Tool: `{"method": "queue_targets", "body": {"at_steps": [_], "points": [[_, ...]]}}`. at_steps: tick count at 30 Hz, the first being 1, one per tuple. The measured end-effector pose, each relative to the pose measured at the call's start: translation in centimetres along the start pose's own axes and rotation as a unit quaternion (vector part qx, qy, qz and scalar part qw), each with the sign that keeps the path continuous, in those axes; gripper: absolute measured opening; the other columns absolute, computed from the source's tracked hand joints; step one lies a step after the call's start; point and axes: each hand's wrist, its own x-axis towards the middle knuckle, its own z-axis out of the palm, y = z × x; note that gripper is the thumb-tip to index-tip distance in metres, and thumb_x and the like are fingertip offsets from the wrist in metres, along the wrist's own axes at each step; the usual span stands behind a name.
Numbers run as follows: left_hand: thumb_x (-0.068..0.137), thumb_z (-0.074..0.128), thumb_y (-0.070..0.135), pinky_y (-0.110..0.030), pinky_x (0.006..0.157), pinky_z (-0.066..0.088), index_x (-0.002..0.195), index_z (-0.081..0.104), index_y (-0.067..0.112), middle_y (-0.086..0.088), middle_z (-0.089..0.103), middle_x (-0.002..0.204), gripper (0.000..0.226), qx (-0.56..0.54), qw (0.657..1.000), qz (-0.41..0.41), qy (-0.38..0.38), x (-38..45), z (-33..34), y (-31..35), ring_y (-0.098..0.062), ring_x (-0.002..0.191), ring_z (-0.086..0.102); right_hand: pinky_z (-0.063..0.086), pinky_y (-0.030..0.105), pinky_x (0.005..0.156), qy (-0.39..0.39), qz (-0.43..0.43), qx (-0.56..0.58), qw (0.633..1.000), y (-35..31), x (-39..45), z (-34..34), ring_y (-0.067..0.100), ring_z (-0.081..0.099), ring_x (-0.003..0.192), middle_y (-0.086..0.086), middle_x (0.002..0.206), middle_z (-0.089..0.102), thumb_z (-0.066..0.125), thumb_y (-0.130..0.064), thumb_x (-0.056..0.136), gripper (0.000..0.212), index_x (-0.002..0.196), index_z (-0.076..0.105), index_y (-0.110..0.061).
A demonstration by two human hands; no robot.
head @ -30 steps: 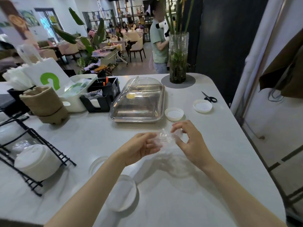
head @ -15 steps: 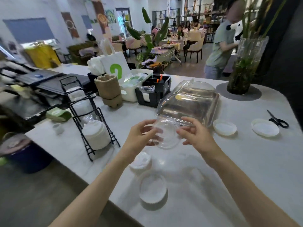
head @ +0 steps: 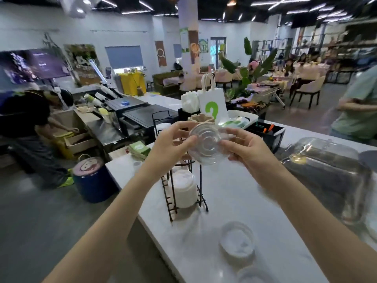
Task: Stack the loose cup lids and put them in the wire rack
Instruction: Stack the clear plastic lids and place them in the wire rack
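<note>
White counter (head: 234,193): both hands, left hand (head: 173,146) and right hand (head: 247,149), pinch clear lids (head: 208,145) by the rim, directly above the wire rack (head: 183,190), left nearer it.

Two bare forearms, left hand (head: 172,145), right hand (head: 247,149), seemingly sleeveless.

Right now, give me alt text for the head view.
Both hands, left hand and right hand, hold a clear round plastic cup lid above a black wire rack holding white lids, on a white marble counter.
</note>
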Motion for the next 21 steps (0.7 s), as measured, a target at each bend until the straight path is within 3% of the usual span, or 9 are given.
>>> {"method": "queue_targets", "body": {"at_steps": [3,5,8,11,15,21], "points": [[0.099,0.071,0.019,-0.037,0.069,0.067,0.130,0.066,0.022,-0.010,0.079,0.109,0.032,-0.012,1.000,-0.004,0.027,1.5,-3.1,-2.3,-0.023,0.094,0.080,0.054,0.020,0.059,-0.015,-0.009,0.006,1.000,0.3,3.5,2.5,0.010,0.069,0.074,0.006,0.094,0.076,0.071,-0.006,0.090,0.032,0.120,0.067,-0.017],[0.098,0.072,0.019,-0.032,0.067,0.065,0.129,0.068,0.021,-0.009,0.080,0.107,0.032,-0.023,0.999,-0.008,0.042,2.6,-5.0,-3.9,-0.022,0.092,0.080,0.055,0.021,0.065,-0.019,-0.010,-0.008,1.000,0.6,5.7,3.9,0.011,0.071,0.080,0.008,0.098,0.077,0.071,-0.007,0.089,0.031,0.119,0.068,-0.017],[0.097,0.073,0.019,-0.027,0.066,0.063,0.118,0.069,0.034,-0.002,0.082,0.101,0.026,-0.033,0.998,-0.003,0.055,4.6,-7.6,-6.5,-0.017,0.090,0.080,0.057,0.031,0.079,-0.029,-0.014,-0.040,0.999,1.2,9.3,5.9,0.018,0.071,0.089,0.008,0.102,0.078,0.074,-0.011,0.088,0.033,0.120,0.068,-0.016],[0.097,0.074,0.020,-0.026,0.068,0.064,0.112,0.069,0.042,0.006,0.082,0.100,0.027,-0.029,0.997,0.009,0.069,6.8,-9.6,-8.7,-0.013,0.091,0.079,0.056,0.020,0.070,-0.034,-0.019,-0.065,0.997,1.6,12.9,7.5,0.011,0.071,0.083,0.003,0.097,0.079,0.075,-0.013,0.087,0.030,0.116,0.070,-0.018],[0.097,0.074,0.021,-0.029,0.075,0.064,0.125,0.071,0.028,0.001,0.080,0.111,0.028,-0.009,0.995,0.028,0.092,10.1,-12.1,-11.7,-0.016,0.098,0.078,0.055,0.018,0.072,-0.030,-0.007,-0.081,0.996,2.1,17.6,9.0,0.010,0.071,0.086,0.005,0.103,0.078,0.076,-0.013,0.086,0.029,0.114,0.070,-0.021],[0.096,0.076,0.020,-0.034,0.087,0.064,0.124,0.070,0.024,0.007,0.077,0.108,0.029,0.015,0.993,0.029,0.110,14.6,-14.4,-15.7,-0.005,0.099,0.073,0.055,0.020,0.074,-0.015,-0.001,-0.128,0.992,3.2,23.8,10.7,0.013,0.072,0.089,0.010,0.106,0.078,0.075,-0.007,0.087,0.030,0.115,0.067,-0.015]]}}
